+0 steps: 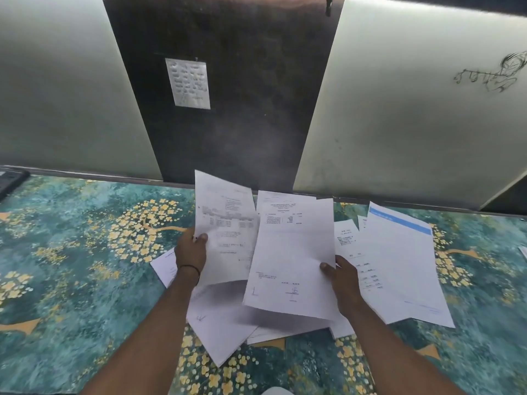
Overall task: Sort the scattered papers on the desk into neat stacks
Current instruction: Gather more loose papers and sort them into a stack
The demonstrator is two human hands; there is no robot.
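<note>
My left hand (190, 253) pinches a printed sheet (225, 223) by its left edge and holds it raised above the desk. My right hand (340, 276) pinches a second printed sheet (291, 252) by its right edge; that sheet overlaps the first one's right side. Below both lies a loose pile of white papers (219, 329), fanned at different angles. A sheet with a blue header band (405, 266) lies flat to the right, over other printed pages (349, 243).
The desk carries a teal cloth with yellow flowers (85, 252). Grey partition panels (399, 124) and a dark panel with a pinned note (188, 82) stand along the back edge. A dark object (10, 181) sits at the far left.
</note>
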